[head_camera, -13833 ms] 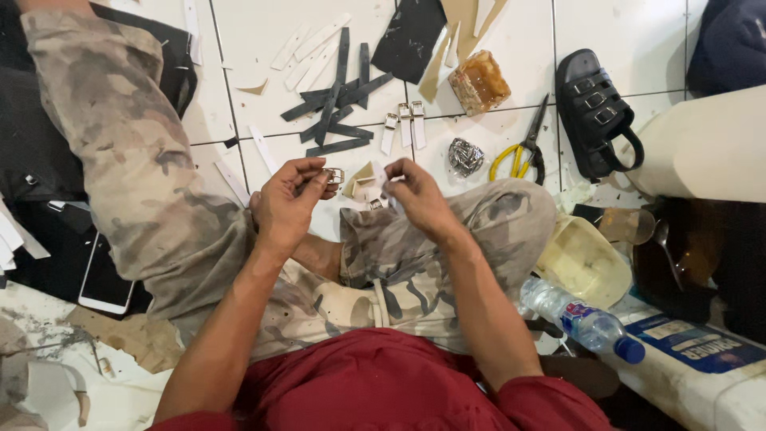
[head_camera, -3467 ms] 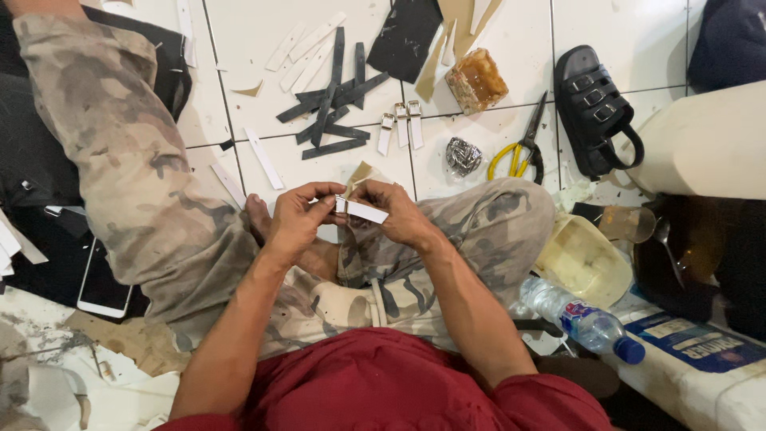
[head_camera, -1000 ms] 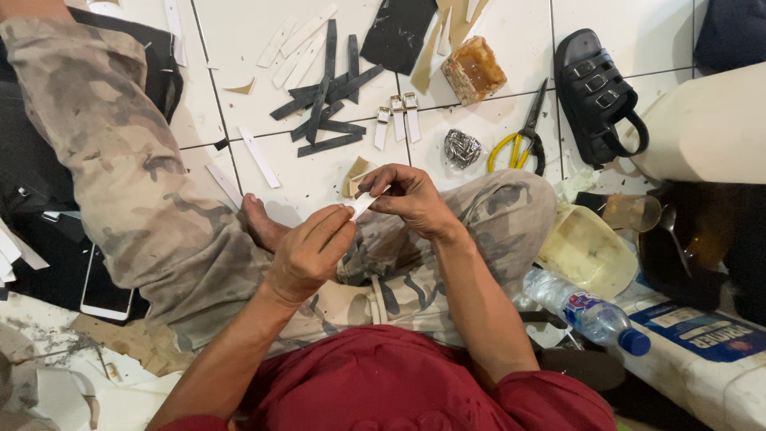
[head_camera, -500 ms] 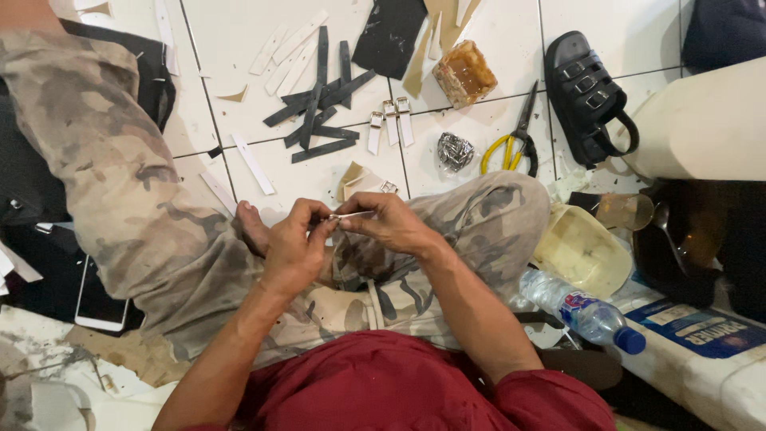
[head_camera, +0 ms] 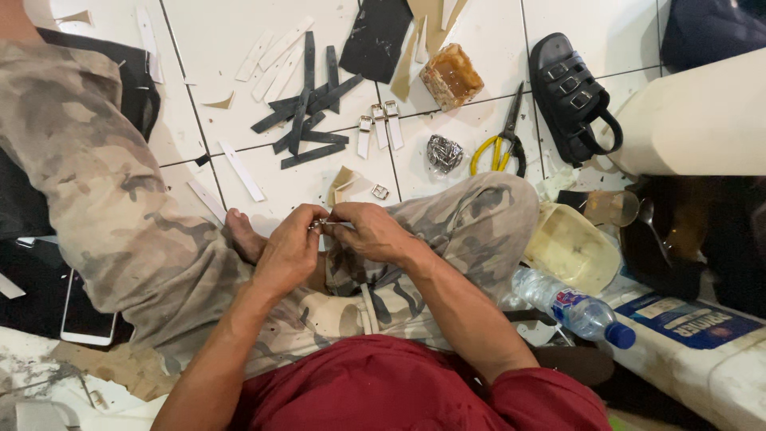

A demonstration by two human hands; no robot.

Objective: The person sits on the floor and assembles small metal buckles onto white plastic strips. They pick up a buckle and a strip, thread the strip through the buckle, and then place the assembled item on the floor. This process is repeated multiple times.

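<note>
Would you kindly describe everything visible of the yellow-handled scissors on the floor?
The yellow-handled scissors lie flat on the white tiled floor, beyond the person's bent knee. Two yellow loop handles, plastic by the look, point toward the person; the dark metal blades, closed or nearly so, run away from the person. A crumpled silvery wad sits just left of the handles, and a black buckled sandal lies to the right. No hand touches the scissors.
</note>
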